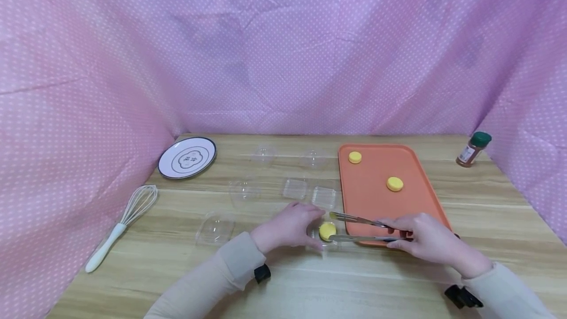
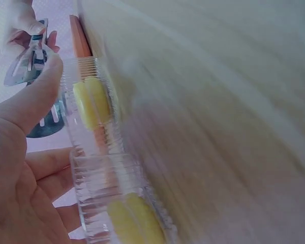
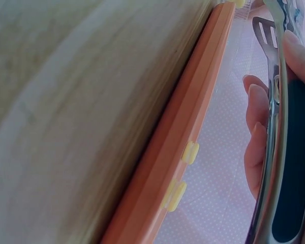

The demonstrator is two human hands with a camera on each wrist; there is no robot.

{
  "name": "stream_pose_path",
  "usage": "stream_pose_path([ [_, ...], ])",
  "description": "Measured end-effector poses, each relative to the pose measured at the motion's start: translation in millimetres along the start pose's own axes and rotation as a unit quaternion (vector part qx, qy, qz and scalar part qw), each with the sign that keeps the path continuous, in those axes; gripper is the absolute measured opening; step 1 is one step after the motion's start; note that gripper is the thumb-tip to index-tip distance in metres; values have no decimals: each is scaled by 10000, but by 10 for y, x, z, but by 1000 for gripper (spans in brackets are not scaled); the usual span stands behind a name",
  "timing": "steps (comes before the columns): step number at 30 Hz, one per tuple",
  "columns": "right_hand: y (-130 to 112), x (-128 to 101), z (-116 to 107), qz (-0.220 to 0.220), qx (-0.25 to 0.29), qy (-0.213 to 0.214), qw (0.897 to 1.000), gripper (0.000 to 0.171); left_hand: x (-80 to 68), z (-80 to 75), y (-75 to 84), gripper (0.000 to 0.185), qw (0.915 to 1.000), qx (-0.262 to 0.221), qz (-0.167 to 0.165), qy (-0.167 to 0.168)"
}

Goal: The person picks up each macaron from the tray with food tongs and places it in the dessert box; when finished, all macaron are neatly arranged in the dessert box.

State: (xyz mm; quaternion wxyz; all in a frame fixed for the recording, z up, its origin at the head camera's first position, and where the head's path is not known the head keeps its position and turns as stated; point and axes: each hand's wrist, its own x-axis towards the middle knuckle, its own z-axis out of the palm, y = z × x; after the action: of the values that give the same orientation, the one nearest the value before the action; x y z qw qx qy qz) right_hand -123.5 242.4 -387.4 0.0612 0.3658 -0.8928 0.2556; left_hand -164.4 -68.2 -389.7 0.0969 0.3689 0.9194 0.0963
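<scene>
My left hand (image 1: 290, 225) holds a small clear plastic box (image 2: 89, 137) from its side, thumb and forefinger either side of it. Inside sits a yellow macaron (image 1: 328, 231). A second clear box (image 2: 112, 170) with another yellow macaron (image 2: 134, 221) shows beside it in the left wrist view; my left hand hides it in the head view. In my right hand (image 1: 425, 240) are metal tongs (image 3: 290, 168) with dark grips and slotted ends. The tong arms are spread, their tips at the boxed macaron, one on each side.
An orange tray (image 1: 372, 201) bears two more macarons. Clear ribbed boxes (image 1: 294, 188) and several clear domed lids (image 1: 215, 228) lie left of it. A white plate (image 1: 188, 157) and a whisk (image 1: 121, 228) are at the far left; a green-capped spice jar (image 1: 474, 149) stands back right.
</scene>
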Motion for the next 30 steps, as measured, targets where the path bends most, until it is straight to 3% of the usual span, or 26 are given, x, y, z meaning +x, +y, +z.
stream_pose_path([
  [8, 11, -28, 36, 48, -12, 72, 10000, 26, -38, -43, 11, 84, 9997, 218, 51, -77],
  [12, 19, -33, 39, 50, 4, 91, 9999, 27, -57, -113, -39, 82, 9998, 51, 126, 127],
  [20, 10, -16, 17, 53, 2, 41, 10000, 30, -63, -349, -256, 74, 9972, -488, 104, 557],
  [25, -3, -17, 13, -51, -66, 119, 9999, 32, -46, -454, -426, 68, 9952, -510, -26, 830],
  [30, -7, -30, 25, -56, -78, 99, 9999, 33, -10, -507, -569, 68, 9946, -210, 16, 1013],
])
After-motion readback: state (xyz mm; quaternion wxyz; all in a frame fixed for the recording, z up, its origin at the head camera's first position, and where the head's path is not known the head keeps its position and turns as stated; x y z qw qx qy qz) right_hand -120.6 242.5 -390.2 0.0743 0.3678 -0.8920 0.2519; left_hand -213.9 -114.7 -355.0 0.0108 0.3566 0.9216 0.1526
